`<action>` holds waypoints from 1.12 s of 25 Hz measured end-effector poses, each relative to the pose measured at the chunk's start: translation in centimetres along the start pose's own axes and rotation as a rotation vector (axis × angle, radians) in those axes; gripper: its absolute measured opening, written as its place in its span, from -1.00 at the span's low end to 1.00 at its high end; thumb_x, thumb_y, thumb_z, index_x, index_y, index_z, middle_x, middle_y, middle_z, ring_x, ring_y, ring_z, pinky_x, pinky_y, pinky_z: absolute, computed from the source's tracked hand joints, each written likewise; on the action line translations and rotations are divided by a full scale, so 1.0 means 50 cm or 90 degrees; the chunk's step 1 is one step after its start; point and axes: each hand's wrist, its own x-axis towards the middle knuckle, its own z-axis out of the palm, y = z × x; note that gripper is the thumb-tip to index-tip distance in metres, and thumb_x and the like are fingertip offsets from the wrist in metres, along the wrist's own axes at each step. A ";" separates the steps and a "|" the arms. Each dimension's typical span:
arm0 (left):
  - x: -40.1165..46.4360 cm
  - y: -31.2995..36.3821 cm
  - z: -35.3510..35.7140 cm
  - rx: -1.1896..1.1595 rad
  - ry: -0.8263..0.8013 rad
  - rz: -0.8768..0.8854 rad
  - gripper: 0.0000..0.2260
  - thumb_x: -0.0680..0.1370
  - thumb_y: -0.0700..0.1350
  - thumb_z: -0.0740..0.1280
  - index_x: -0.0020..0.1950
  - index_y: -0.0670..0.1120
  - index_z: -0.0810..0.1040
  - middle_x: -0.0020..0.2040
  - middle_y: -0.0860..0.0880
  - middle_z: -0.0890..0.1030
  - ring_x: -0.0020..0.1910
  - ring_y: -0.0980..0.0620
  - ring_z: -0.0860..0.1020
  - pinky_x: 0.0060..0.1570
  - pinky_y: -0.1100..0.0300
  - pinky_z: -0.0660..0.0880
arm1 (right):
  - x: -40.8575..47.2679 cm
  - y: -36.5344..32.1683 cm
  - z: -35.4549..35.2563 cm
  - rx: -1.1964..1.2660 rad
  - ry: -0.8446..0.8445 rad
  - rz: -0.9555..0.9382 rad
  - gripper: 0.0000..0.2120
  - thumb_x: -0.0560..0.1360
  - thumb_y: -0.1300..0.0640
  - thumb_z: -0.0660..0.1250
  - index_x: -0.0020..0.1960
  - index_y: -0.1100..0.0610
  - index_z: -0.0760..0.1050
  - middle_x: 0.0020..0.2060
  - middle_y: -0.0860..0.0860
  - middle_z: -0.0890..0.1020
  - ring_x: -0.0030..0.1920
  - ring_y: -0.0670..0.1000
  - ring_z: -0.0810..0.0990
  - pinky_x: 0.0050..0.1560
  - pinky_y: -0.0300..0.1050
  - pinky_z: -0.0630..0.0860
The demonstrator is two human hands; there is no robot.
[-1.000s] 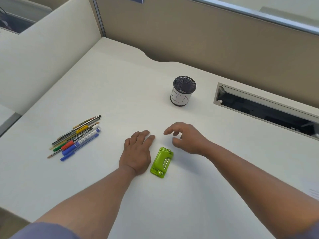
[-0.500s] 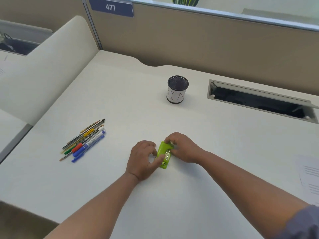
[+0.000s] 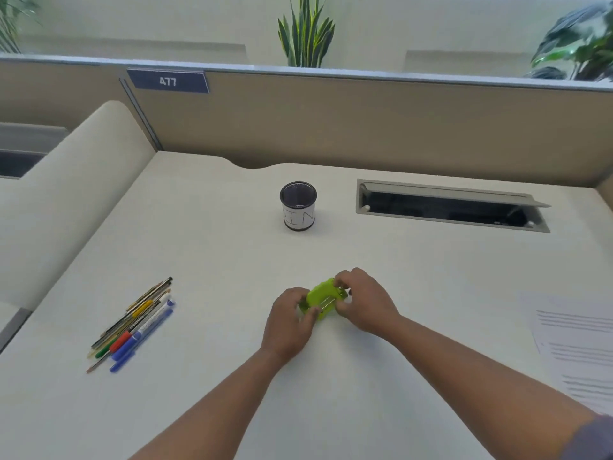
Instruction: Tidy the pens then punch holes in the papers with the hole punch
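A small lime-green hole punch (image 3: 323,298) is held between both hands at the middle of the white desk (image 3: 215,247). My left hand (image 3: 289,318) grips its near left end with curled fingers. My right hand (image 3: 363,302) pinches its far right end. A bunch of several pens and pencils (image 3: 134,323) lies loose on the desk at the left, apart from both hands. A black mesh pen cup (image 3: 298,207) with a white label stands upright and looks empty, beyond the punch. Lined papers (image 3: 577,346) lie at the desk's right edge.
An open cable tray slot (image 3: 451,209) is cut into the desk at the back right. A tan partition (image 3: 365,127) with a "477" plate closes the back, and a cream side panel (image 3: 66,200) walls the left. Plants stand behind the partition.
Both hands closed in on the hole punch from either side and took hold of it; it now sits turned and tilted between them. My head has tipped up, showing more of the partition.
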 end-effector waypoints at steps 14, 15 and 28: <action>0.329 0.189 0.178 0.081 -0.110 -0.002 -0.77 0.59 -0.27 0.27 0.23 -0.12 0.56 0.15 -0.04 0.58 0.05 0.05 0.47 0.02 0.25 0.33 | 0.129 0.181 -0.143 0.029 0.218 0.124 -0.76 0.43 0.01 0.45 0.05 0.02 0.52 -0.09 -0.06 0.55 -0.08 0.01 0.53 -0.14 -0.02 0.56; 0.344 0.188 0.185 0.087 -0.118 -0.001 -0.77 0.59 -0.28 0.27 0.21 -0.11 0.57 0.14 -0.04 0.58 0.04 0.05 0.47 0.01 0.26 0.33 | 0.141 0.187 -0.143 0.035 0.214 0.133 -0.76 0.42 0.02 0.45 0.05 0.02 0.52 -0.09 -0.06 0.55 -0.08 0.02 0.53 -0.14 -0.02 0.56; 0.355 0.177 0.184 0.155 -0.145 -0.004 -0.59 0.63 -0.17 0.30 0.48 -0.16 0.37 0.46 -0.09 0.42 0.43 -0.08 0.37 0.35 0.19 0.25 | 0.148 0.219 -0.130 0.011 0.175 0.139 -0.42 0.48 -0.09 0.45 0.42 0.04 0.39 0.26 0.02 0.52 0.25 0.11 0.48 0.19 -0.02 0.48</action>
